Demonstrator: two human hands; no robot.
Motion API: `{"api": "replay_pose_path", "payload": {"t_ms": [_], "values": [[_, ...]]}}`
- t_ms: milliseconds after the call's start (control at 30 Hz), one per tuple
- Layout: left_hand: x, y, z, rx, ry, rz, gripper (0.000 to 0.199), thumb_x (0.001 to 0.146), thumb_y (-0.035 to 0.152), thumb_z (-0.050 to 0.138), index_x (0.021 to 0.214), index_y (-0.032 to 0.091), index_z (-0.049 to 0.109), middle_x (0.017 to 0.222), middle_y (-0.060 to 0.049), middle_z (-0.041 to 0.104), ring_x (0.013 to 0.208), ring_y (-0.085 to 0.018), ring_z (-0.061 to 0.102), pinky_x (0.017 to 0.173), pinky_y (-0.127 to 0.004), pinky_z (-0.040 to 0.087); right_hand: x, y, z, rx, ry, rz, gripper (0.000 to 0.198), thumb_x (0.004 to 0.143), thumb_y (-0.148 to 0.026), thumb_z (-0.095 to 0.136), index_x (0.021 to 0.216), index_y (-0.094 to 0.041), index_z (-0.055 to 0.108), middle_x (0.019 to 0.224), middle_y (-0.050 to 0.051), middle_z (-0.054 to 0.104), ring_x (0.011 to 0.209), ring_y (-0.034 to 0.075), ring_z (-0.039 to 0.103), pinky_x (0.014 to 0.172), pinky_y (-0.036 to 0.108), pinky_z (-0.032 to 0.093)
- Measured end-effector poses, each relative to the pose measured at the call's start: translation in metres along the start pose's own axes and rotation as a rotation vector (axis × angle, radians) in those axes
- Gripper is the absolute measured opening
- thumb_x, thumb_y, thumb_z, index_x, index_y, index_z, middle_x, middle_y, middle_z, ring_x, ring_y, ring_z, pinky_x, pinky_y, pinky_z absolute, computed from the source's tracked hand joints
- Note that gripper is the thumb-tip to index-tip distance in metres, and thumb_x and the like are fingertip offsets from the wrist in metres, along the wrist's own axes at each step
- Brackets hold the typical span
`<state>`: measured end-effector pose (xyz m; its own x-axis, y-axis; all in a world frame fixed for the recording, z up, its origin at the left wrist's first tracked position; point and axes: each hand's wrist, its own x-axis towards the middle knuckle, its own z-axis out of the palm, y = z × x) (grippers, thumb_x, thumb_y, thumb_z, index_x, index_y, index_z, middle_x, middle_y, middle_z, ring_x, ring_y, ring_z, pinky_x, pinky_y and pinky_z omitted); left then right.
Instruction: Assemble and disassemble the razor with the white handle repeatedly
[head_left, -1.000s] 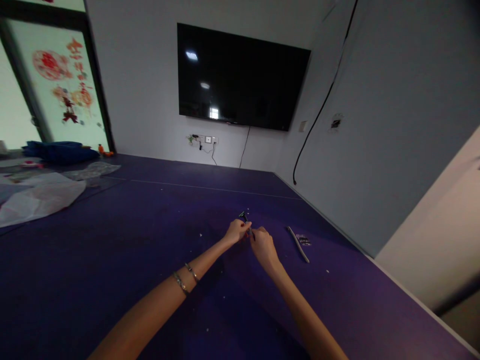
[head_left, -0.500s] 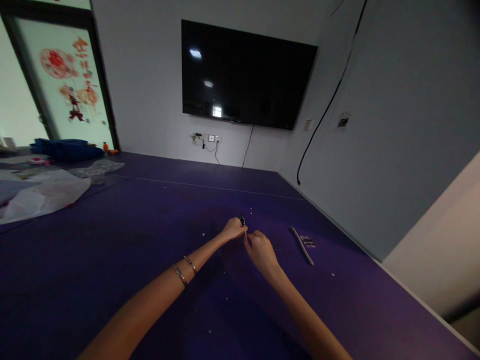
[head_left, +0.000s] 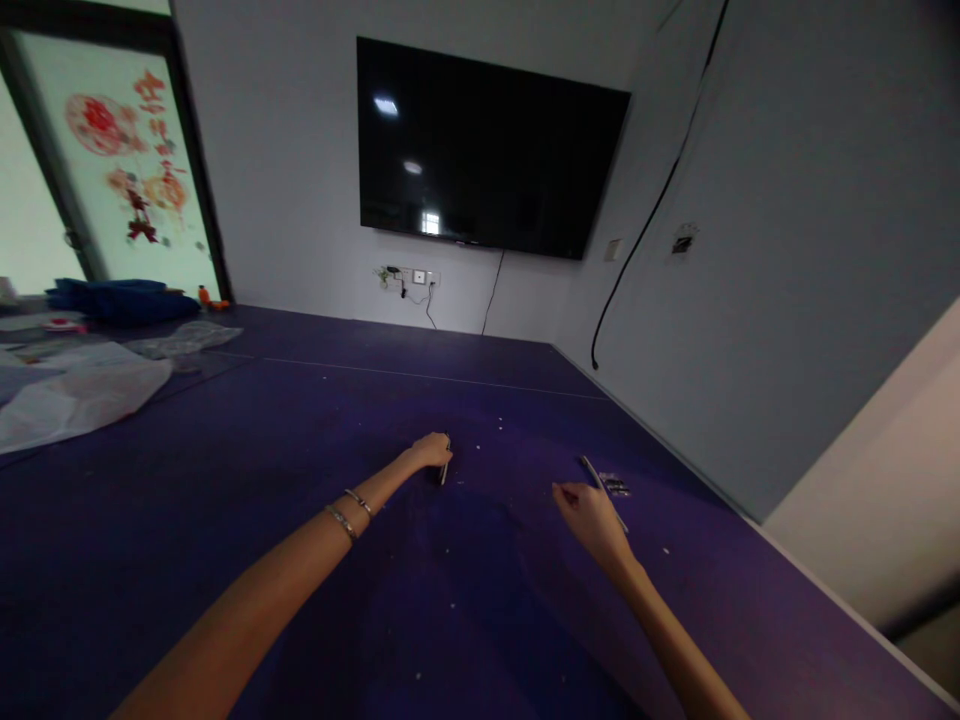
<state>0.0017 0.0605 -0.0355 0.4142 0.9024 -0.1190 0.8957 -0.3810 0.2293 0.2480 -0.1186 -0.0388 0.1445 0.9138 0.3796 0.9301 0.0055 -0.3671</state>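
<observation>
My left hand (head_left: 431, 451) is closed around a small dark object with a pale edge (head_left: 444, 472), low over the purple surface. Its kind is hard to make out, as the fingers cover much of it. To the right, my right hand (head_left: 594, 512) has its fingers curled together. Whether anything small sits in that pinch cannot be seen. Partly behind the right hand lies a thin, pale, slightly bent strip (head_left: 589, 467). Beside the strip is a small clear packet with dark pieces (head_left: 616, 485).
Small white bits (head_left: 500, 428) are scattered over the purple surface (head_left: 337, 620). At the left lie a white plastic sheet (head_left: 90, 400), clear wrapping (head_left: 184, 338) and a dark blue cloth bundle (head_left: 120, 300). A black cable (head_left: 637, 240) hangs down the right wall.
My hands have come apart. The left moved left with the dark object, which now points downward; the right moved right and slightly down, to the pale strip.
</observation>
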Motion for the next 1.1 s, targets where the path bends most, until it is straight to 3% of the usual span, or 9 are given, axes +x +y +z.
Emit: {"api": "replay_pose_path", "payload": {"t_ms": [333, 533, 667, 900, 1100], "values": [[-0.007, 0.002, 0.004, -0.025, 0.05, -0.079, 0.033, 0.076, 0.035, 0.054, 0.099, 0.015, 0.067, 0.104, -0.016, 0.066, 0.097, -0.027, 0.062, 0.076, -0.03, 0.047, 0.008, 0.027, -0.002, -0.011, -0.089, 0.122, 0.041, 0.084, -0.041, 0.037, 0.062, -0.019, 0.065, 0.059, 0.007, 0.063, 0.057, 0.02, 0.059, 0.054, 0.026, 0.034], [-0.02, -0.003, 0.013, -0.065, 0.136, -0.134, 0.049, 0.082, 0.053, 0.039, 0.098, 0.016, 0.067, 0.103, -0.016, 0.066, 0.096, -0.029, 0.062, 0.076, -0.034, 0.047, 0.02, 0.059, -0.01, -0.085, -0.083, 0.198, 0.037, 0.082, -0.04, 0.042, 0.073, -0.017, 0.07, 0.071, 0.01, 0.068, 0.069, 0.022, 0.064, 0.057, 0.025, 0.037], [-0.031, -0.006, 0.026, -0.078, 0.204, -0.178, 0.055, 0.087, 0.052, 0.027, 0.098, 0.015, 0.067, 0.101, -0.017, 0.067, 0.094, -0.029, 0.063, 0.075, -0.035, 0.047, 0.028, 0.086, -0.016, -0.166, -0.131, 0.291, 0.033, 0.081, -0.041, 0.046, 0.08, -0.018, 0.07, 0.078, 0.012, 0.069, 0.075, 0.024, 0.065, 0.057, 0.026, 0.038], [-0.039, -0.007, 0.041, -0.071, 0.322, -0.2, 0.056, 0.089, 0.048, 0.022, 0.089, 0.017, 0.069, 0.094, -0.014, 0.069, 0.089, -0.028, 0.064, 0.073, -0.035, 0.046, 0.041, 0.127, -0.001, -0.178, -0.244, 0.281, 0.03, 0.077, -0.043, 0.052, 0.065, -0.018, 0.064, 0.069, 0.009, 0.067, 0.067, 0.022, 0.064, 0.054, 0.024, 0.035], [-0.044, -0.007, 0.043, -0.09, 0.343, -0.21, 0.051, 0.09, 0.046, 0.025, 0.087, 0.019, 0.068, 0.092, -0.01, 0.069, 0.086, -0.026, 0.065, 0.07, -0.033, 0.044, 0.045, 0.145, 0.007, -0.122, -0.175, 0.306, 0.027, 0.073, -0.043, 0.056, 0.069, -0.017, 0.065, 0.07, 0.008, 0.067, 0.068, 0.021, 0.063, 0.055, 0.023, 0.036]]}}
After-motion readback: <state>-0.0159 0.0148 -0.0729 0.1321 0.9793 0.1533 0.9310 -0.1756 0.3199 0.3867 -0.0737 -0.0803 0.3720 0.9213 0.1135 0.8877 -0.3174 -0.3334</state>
